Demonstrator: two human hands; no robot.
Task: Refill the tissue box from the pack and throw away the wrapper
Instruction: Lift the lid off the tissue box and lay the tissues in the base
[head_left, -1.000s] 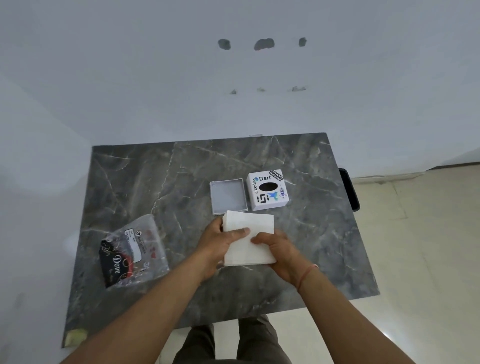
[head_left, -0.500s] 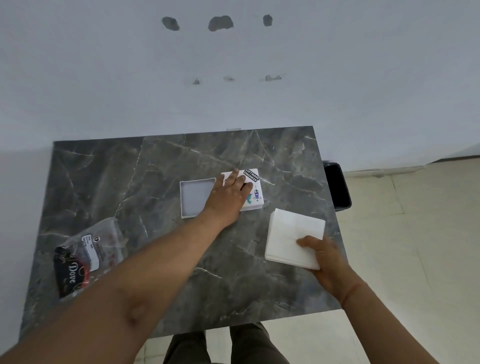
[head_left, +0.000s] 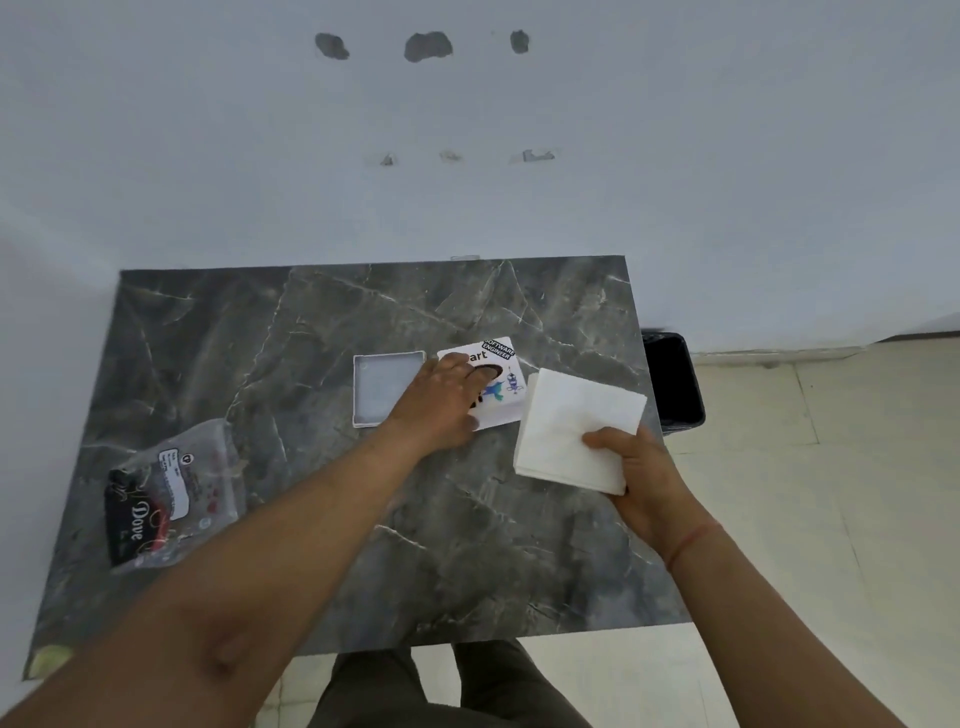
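Reading off the white tissue box (head_left: 501, 387): "SOFTWARE ENGINEER" on a black sticker at the far right corner, "art" beside a dark oval opening, the opening letters hidden under the left hand (head_left: 441, 402). Sat near the middle of the grey marble table (head_left: 218, 332), top face up, turned a little so its edges ran slightly askew to the table's. Roughly square from above, no clear long axis. Left hand laid across the box's left and near part, palm down, fingers (head_left: 460, 366) spread loosely and reaching toward the oval; whether gripping or only resting, could not tell.

Just left of the box, almost touching, lay a shallow square grey lid or tray (head_left: 387, 387), open side up.

Held in the right hand (head_left: 641, 478): a white tissue stack (head_left: 574, 426), just right of the box and over the table's right edge. Thumb curled on top at the near right corner, remaining fingers underneath, closed firmly on the stack. Stack tilted, corners pointing far-left and near-right, near square.

Far off on the near left of the table lay the clear plastic wrapper (head_left: 174, 491), crumpled, printed "Dove" in white script on black, a white label with unreadable small print above it. Well apart from both hands.

Beyond the table's right edge, on the floor, stood a black bin (head_left: 675, 382).
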